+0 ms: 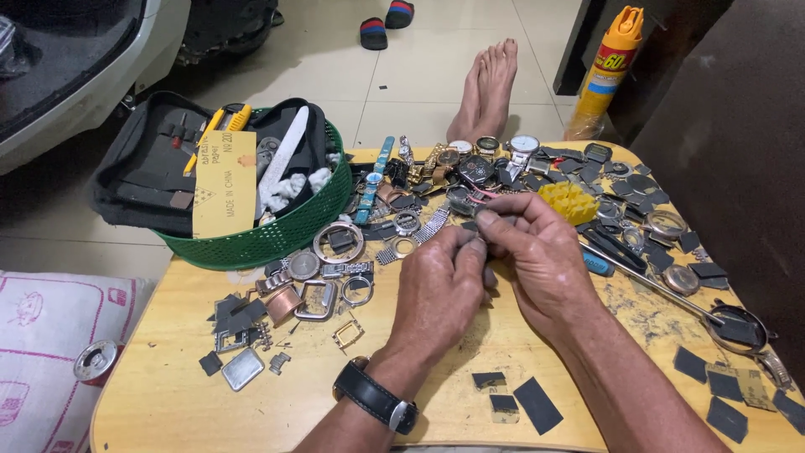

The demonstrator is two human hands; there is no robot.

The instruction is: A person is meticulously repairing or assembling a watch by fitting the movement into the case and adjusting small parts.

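Observation:
My left hand (440, 289) and my right hand (537, 252) meet over the middle of a small wooden table (168, 394). Both pinch one small dark watch part (485, 220) between their fingertips; its shape is mostly hidden by the fingers. A black-strapped wristwatch (373, 394) is on my left wrist. Just beyond the fingers lies a heap of wristwatches and metal bands (453, 168). A yellow spiky rubber ball (568, 201) sits right of the fingertips.
A green plastic basket (277, 235) holding a black tool case stands at the table's left rear. Watch cases and bezels (319, 277) lie left of my hands, dark flat pieces (520, 403) lie near the front. A spray can (608, 71) stands behind. Bare feet (490, 84) rest on the floor.

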